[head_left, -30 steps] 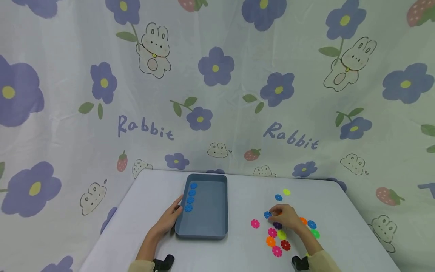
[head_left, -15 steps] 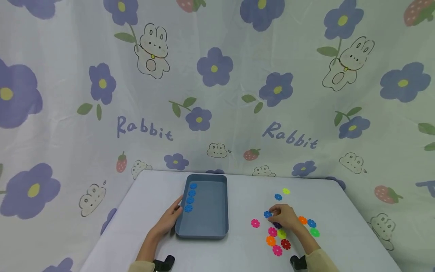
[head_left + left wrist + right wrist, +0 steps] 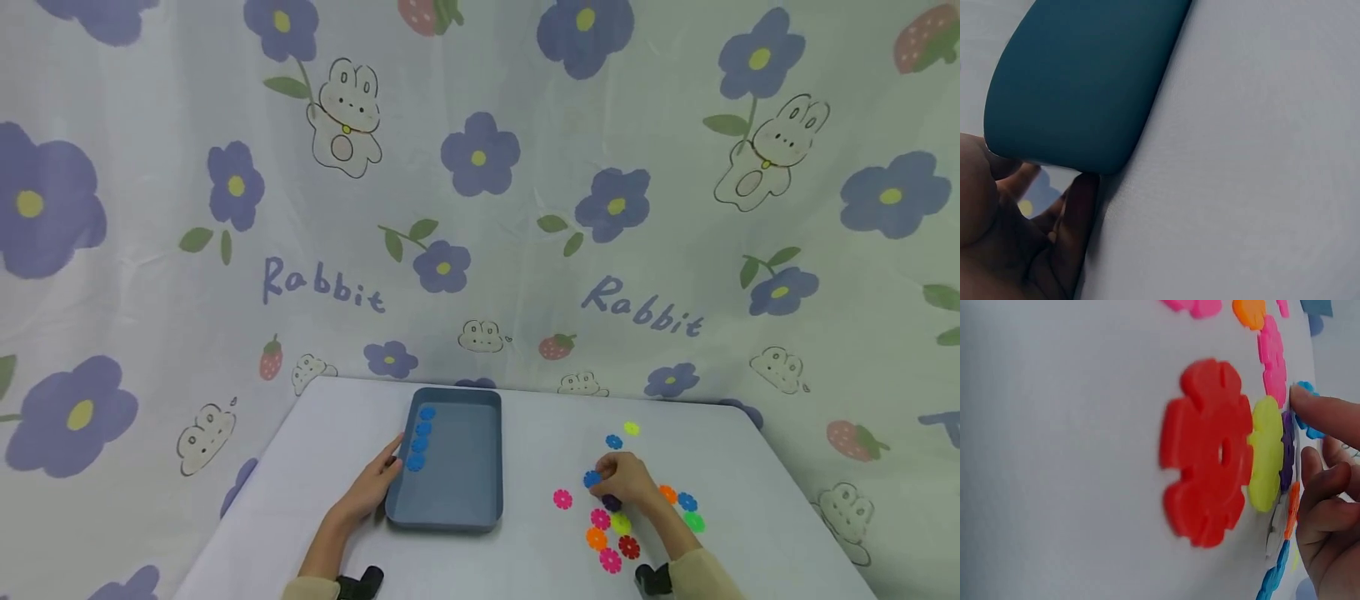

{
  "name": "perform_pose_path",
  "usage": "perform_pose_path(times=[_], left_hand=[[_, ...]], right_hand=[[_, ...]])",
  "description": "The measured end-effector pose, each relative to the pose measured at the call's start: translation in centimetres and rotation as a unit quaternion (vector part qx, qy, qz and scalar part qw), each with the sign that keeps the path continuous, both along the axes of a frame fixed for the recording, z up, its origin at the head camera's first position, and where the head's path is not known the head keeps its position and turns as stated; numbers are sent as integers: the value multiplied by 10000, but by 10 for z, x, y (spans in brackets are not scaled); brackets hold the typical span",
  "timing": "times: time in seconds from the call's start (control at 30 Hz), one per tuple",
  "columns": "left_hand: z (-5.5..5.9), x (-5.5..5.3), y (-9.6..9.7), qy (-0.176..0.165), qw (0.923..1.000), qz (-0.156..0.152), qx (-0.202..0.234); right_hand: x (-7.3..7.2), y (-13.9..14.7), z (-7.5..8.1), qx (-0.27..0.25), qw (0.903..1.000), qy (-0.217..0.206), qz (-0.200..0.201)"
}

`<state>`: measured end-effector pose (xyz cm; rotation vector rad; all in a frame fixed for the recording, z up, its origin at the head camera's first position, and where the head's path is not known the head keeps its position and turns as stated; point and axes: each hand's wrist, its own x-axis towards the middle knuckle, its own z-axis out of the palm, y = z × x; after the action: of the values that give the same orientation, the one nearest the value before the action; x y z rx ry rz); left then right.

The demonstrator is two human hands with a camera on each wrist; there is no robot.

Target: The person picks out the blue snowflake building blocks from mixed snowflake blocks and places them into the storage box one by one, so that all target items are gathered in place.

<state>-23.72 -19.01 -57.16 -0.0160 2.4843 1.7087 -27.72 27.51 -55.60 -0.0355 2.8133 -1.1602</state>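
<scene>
At the left side of a grey-blue tray [image 3: 465,467], my left hand [image 3: 371,483] grips the edge. In the left wrist view, its thumb and fingers meet the edge of the tray [image 3: 1079,87]. Inside the tray, several blue snowflake discs [image 3: 419,444] stand in a column along the left wall. My right hand [image 3: 626,481] pinches another blue snowflake disc [image 3: 590,478] at the left of the scattered pieces. The right wrist view has the thumb over this blue disc [image 3: 1314,432], partly hiding it. Below the fingers lies a dark purple disc [image 3: 612,503].
Around the right hand lie pink [image 3: 562,499], orange [image 3: 596,538], red [image 3: 629,547] and green [image 3: 693,522] discs. Further back are a blue disc [image 3: 614,442] and a yellow disc [image 3: 632,428]. A patterned curtain [image 3: 480,250] hangs behind the white table [image 3: 525,567].
The right hand has shifted slightly left, covering an orange piece that showed beneath it earlier. The left hand and tray stay put; the head view has tilted a little.
</scene>
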Motion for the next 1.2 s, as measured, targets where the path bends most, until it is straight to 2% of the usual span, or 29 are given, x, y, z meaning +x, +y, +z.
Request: perform_pose_path(times=[0.23,0.63,0.8,1.03,1.2], left_hand=[[-2,0,-1,-6,10000,26,-18],[0,-4,-2,-3,10000,-27,-50],[0,0,-2,-7,10000,-32,-13],[1,1,-1,57,10000,-9,-10],[1,0,1,128,9999,33,-48]], right_hand=[[4,-12,3,-599,9980,181,-13],[5,-43,22,-1715,9829,-414,523],[6,-58,25,-1903,9763,-611,832],[3,-76,21,-1865,9750,-624,1036],[3,-88,23,-2103,9663,-688,1315]])
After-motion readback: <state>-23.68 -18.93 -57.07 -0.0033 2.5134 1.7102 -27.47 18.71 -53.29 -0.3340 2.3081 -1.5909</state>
